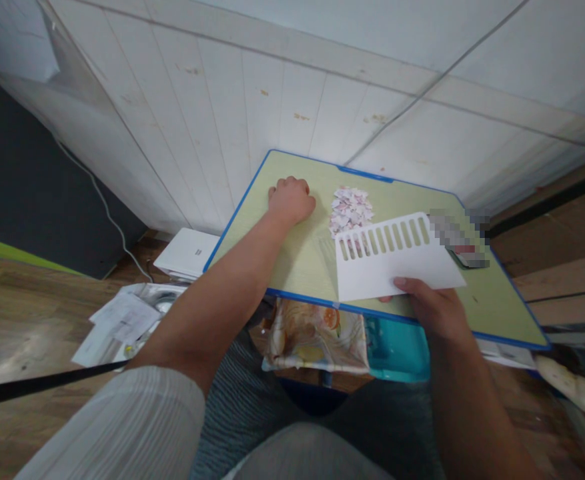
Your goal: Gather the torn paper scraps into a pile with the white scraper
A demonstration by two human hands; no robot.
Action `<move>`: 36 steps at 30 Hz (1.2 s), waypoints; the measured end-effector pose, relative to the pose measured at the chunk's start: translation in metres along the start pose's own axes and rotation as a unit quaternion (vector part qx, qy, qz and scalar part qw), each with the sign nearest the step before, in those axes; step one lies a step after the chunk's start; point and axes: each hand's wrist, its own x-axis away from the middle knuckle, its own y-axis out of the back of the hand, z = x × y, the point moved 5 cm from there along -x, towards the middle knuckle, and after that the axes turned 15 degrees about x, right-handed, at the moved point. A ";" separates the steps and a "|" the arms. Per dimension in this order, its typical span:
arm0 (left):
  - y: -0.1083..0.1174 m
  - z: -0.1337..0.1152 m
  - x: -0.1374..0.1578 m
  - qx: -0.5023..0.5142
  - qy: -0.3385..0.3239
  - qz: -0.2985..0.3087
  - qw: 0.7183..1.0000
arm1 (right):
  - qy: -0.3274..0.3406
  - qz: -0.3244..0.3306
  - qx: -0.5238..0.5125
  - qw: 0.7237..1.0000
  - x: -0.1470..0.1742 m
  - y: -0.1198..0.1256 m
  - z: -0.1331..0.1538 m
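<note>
My right hand [435,303] grips the lower edge of a white card with a row of long slots [372,277], thumb on top and fingers beneath. The card is held over the front of a small pale-green table [297,267] with a blue rim. Just behind it lies a heap of small white and pinkish paper-like pieces [351,208], partly covered by the card. To the left of the heap, my left hand [291,201] rests on the tabletop with its fingers curled in; whatever may be under them is hidden. Something clear, like plastic film [328,257], shows beside the card's left edge.
A blurred-out flat object [459,240] lies at the table's right. Below the front edge are a fruit-patterned cloth or bag [322,333] and a turquoise tray [399,350]. A white box [187,252] and papers [122,320] sit at the left. A white panelled wall [222,100] stands behind.
</note>
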 end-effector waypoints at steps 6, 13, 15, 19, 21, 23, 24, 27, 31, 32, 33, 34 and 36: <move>0.000 0.001 0.000 0.000 -0.001 -0.003 1.000 | -0.001 0.002 -0.005 1.000 -0.001 -0.001 -0.004; -0.001 0.001 -0.002 0.003 0.000 -0.003 1.000 | -0.007 -0.003 0.006 1.000 0.001 0.000 -0.004; -0.001 0.002 -0.002 0.006 0.000 -0.004 1.000 | -0.008 -0.009 0.007 1.000 0.001 0.000 -0.004; -0.001 0.002 -0.002 0.007 0.004 -0.003 1.000 | -0.002 -0.007 0.001 1.000 0.001 0.000 -0.004; -0.001 0.001 -0.002 0.005 0.002 -0.002 1.000 | 0.004 -0.002 -0.003 1.000 0.001 0.000 -0.004; -0.001 0.001 -0.002 0.006 -0.001 -0.003 1.000 | 0.008 0.000 -0.006 1.000 0.000 0.000 -0.003; -0.001 0.001 -0.002 0.008 -0.002 -0.003 1.000 | 0.009 0.001 -0.007 1.000 0.000 -0.001 -0.003; -0.001 0.002 -0.002 0.014 -0.003 -0.006 1.000 | 0.007 0.008 -0.015 1.000 -0.003 -0.003 -0.002; -0.002 0.003 -0.002 0.020 -0.003 -0.008 1.000 | 0.007 0.004 -0.019 1.000 -0.005 -0.005 0.000; -0.002 0.003 -0.002 0.019 -0.003 -0.009 1.000 | 0.006 -0.001 -0.015 1.000 -0.005 -0.004 0.001; -0.001 0.002 -0.002 0.018 -0.003 -0.009 1.000 | 0.005 -0.004 -0.007 1.000 -0.004 -0.003 0.002; -0.001 0.002 -0.002 0.016 -0.003 -0.009 1.000 | 0.003 -0.006 0.002 1.000 -0.003 -0.003 0.002; -0.001 0.002 -0.001 0.016 -0.001 -0.007 1.000 | -0.004 -0.009 0.018 1.000 -0.001 -0.001 0.004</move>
